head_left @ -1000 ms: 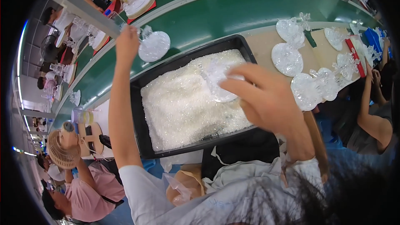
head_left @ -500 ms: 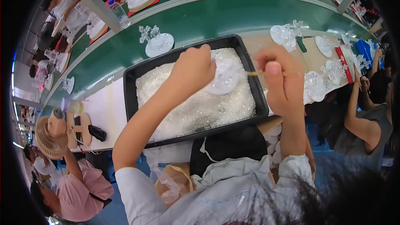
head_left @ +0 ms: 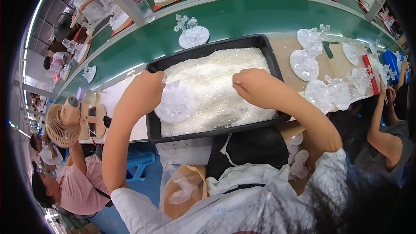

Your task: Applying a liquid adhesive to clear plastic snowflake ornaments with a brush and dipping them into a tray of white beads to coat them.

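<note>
A black tray (head_left: 219, 132) full of clear, glittering granules (head_left: 216, 104) lies in front of me. My left hand (head_left: 146, 90) is closed at the tray's left end, gripping a round white base with clear pieces on it (head_left: 175, 104). That base is held over the granules, and my fingers hide where they grip it. Over the right half of the granules, my right hand (head_left: 253, 86) is closed in a pinch with the knuckles up. Whatever lies between its fingertips is hidden.
Clear ornaments on round bases (head_left: 304, 65) stand right of the tray, and another ornament (head_left: 193, 37) is behind it. A fan (head_left: 63, 123) is at the left. Behind runs a green conveyor belt (head_left: 242, 15). Co-workers sit on both sides.
My left hand has carried the white base from the tray's right half to its left end. My right hand has come down over the granules; the thin stick it held no longer shows.
</note>
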Demonstrator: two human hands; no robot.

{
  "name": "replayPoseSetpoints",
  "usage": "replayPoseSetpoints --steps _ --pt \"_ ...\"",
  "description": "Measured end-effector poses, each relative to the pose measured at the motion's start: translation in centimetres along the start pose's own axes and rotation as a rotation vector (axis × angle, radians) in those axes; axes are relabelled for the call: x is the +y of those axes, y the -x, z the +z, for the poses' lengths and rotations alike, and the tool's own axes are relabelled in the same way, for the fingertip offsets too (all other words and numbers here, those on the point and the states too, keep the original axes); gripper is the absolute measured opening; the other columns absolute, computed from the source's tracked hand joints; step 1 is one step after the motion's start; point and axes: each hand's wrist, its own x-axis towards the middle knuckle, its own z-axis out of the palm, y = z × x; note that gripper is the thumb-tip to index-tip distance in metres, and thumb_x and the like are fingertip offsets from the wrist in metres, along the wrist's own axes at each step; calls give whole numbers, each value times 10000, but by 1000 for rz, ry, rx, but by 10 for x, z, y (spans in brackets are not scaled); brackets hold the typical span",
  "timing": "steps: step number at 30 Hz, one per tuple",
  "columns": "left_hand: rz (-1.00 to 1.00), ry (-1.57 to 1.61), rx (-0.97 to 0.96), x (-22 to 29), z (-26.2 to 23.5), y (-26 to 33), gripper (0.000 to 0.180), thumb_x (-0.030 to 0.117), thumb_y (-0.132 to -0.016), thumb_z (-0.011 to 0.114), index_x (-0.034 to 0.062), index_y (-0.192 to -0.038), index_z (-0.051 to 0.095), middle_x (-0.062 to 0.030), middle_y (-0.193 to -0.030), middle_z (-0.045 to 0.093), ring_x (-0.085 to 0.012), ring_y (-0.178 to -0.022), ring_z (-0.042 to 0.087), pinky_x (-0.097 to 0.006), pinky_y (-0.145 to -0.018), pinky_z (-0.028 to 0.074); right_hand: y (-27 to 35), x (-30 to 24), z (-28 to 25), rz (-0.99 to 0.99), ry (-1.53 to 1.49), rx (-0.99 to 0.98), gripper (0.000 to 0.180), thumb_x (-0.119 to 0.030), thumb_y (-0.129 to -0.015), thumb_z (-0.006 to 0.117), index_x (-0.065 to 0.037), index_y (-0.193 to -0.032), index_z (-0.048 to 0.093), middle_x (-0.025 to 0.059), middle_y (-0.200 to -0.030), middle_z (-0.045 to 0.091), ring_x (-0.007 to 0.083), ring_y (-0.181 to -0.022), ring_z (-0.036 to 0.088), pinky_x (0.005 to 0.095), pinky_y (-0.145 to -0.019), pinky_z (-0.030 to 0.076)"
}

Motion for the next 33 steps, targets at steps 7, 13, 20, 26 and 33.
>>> replayPoseSetpoints --steps 7,13,20,26,33 --pt "63 166 -22 -16 12 -9 172 60 -839 624 6 -998 660 -266 -778 629 -464 -776 601 -508 -724 480 -60 -36 41 -305 -256 80 118 -111 -915 580 -11 -922 643 181 -852 642 384 -829 626 447 -742 505" --pt "104 279 104 -24 20 3 181 72 -849 616 -23 -997 661 -259 -729 623 -447 -723 617 -485 -672 489 -27 -22 0 -138 -143 -85 120 -110 -908 589 1 -896 634 181 -821 632 375 -803 627 423 -704 510" --pt "-20 255 213 10 34 6 242 74 -865 599 -20 -1082 647 -265 -698 620 -438 -691 622 -488 -655 483 -27 -32 26 -289 -375 21 84 -64 -910 604 13 -905 638 145 -801 635 314 -717 634 362 -662 506" --pt "213 240 226 1 -3 41 481 24 -812 611 60 -1286 541 -207 -1171 629 -377 -1028 616 -432 -864 506 -11 -23 3 -119 -349 45 74 -54 -904 612 11 -916 644 142 -786 632 298 -712 637 363 -638 501" --pt "505 -178 108 -11 3 27 407 26 -732 655 64 -1136 627 -112 -1208 593 -281 -1043 599 -372 -853 518 -20 -42 33 -245 -560 -91 99 -74 -932 610 15 -928 652 114 -797 643 193 -724 665 327 -633 520"
